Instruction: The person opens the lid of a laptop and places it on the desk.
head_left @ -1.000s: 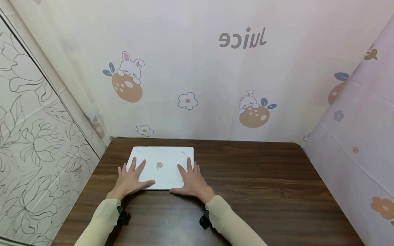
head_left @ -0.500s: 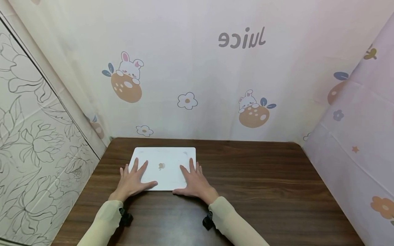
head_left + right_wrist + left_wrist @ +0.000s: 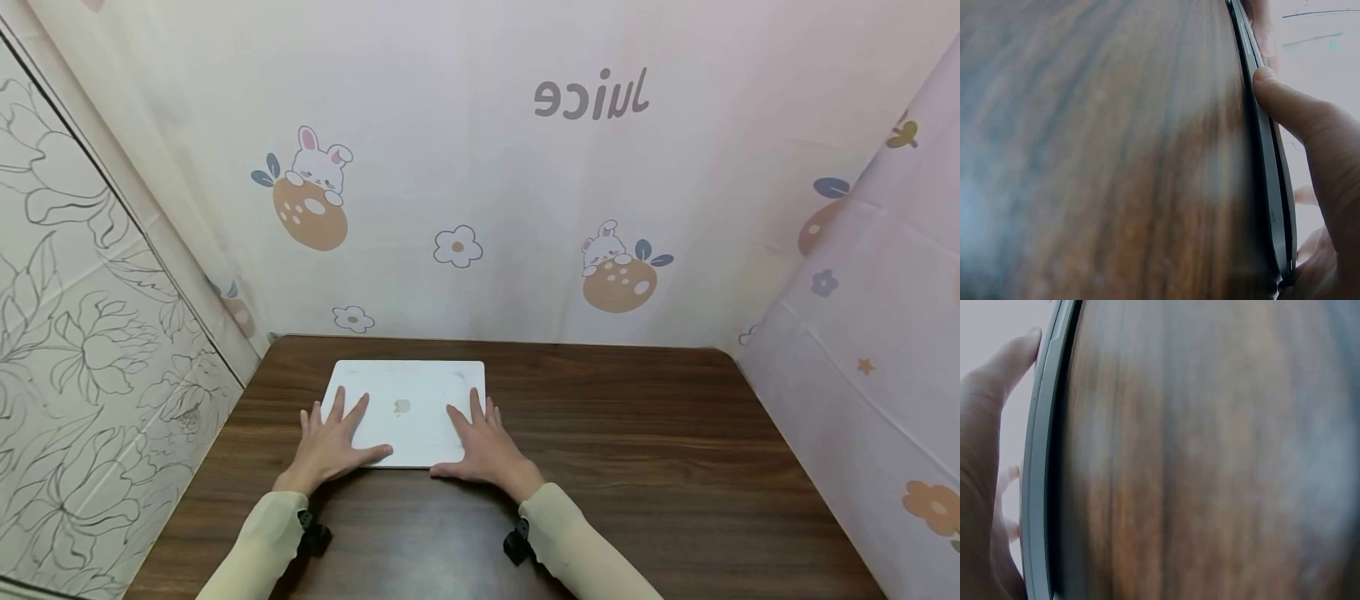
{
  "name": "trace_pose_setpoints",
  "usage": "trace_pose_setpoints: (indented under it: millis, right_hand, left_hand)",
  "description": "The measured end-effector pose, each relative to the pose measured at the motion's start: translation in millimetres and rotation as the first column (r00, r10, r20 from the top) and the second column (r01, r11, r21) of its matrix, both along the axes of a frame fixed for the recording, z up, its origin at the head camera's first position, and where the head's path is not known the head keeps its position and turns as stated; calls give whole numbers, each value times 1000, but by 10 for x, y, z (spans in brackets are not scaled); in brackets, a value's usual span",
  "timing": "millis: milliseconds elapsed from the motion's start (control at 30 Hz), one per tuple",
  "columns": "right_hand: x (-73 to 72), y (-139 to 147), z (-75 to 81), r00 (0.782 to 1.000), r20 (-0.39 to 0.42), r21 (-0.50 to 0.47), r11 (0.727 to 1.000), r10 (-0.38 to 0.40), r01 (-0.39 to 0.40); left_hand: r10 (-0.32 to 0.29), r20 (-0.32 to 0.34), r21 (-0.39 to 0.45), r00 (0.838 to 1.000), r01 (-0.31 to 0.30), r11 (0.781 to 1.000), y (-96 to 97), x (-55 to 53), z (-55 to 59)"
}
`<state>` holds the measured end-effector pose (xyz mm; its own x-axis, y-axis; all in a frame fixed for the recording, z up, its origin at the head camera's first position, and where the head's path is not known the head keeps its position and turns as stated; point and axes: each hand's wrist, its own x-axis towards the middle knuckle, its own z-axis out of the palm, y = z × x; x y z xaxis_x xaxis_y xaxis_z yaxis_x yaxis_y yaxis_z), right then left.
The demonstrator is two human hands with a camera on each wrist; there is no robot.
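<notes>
A closed laptop [image 3: 412,425] is seen lying flat on the left part of the dark wood tabletop [image 3: 637,458], toward its far edge. Its pale, silvery-white lid is marked at the centre by a small beige apple logo [image 3: 402,406], and its corners are rounded. Faint smudges can be made out near the far right corner. The left near portion is covered by the spread left hand [image 3: 328,448], the right by the right hand [image 3: 487,448], whose thumb is set against the slim near edge.
</notes>
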<state>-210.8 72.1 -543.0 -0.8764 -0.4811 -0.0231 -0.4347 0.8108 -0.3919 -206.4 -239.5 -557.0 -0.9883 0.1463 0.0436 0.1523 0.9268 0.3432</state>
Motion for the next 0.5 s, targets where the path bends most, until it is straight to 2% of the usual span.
trace_pose_setpoints:
  millis: [500]
  right_hand:
    - [58, 150, 18, 1000, -1, 0, 1000, -3, 3]
  left_hand:
    - [-9, 4, 9, 1000, 8, 1000, 147, 68, 6]
